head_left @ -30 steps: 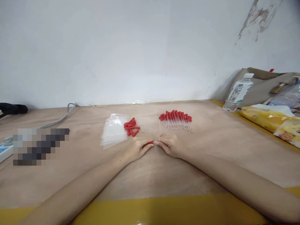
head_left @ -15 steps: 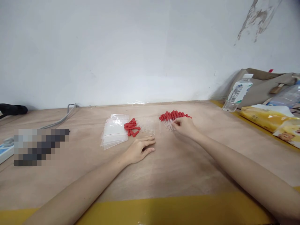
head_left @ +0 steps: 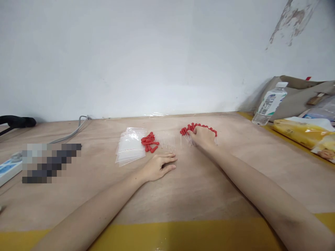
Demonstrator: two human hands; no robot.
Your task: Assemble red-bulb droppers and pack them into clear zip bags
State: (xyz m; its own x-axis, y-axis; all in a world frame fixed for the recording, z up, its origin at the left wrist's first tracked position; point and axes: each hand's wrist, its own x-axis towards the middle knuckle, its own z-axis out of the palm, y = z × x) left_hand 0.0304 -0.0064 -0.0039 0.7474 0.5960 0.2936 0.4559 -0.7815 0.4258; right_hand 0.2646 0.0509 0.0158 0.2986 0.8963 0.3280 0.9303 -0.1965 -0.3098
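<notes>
My right hand (head_left: 202, 137) is closed over a fanned row of glass droppers with red rubber bulbs (head_left: 184, 131). Its thumb and finger pinch one dropper near its red bulb; the palm hides part of the row. My left hand (head_left: 159, 167) rests on the table with its fingers stretched out, holding nothing. Just beyond its fingertips lie several clear glass tubes (head_left: 166, 140). To their left is a small heap of loose red rubber bulbs (head_left: 149, 142). Clear plastic bags (head_left: 131, 146) lie fanned beside that heap.
A plastic bottle (head_left: 270, 104) leans by a grey bag (head_left: 295, 101) at the right, with a yellow tissue pack (head_left: 300, 129) in front. A power strip (head_left: 9, 170) and a grey cable (head_left: 68, 137) are on the left. A wall (head_left: 157, 69) closes off the back.
My right hand has moved up from the glass stems toward the red bulbs and covers more of the row. My left hand stays in place. The view has shifted slightly left.
</notes>
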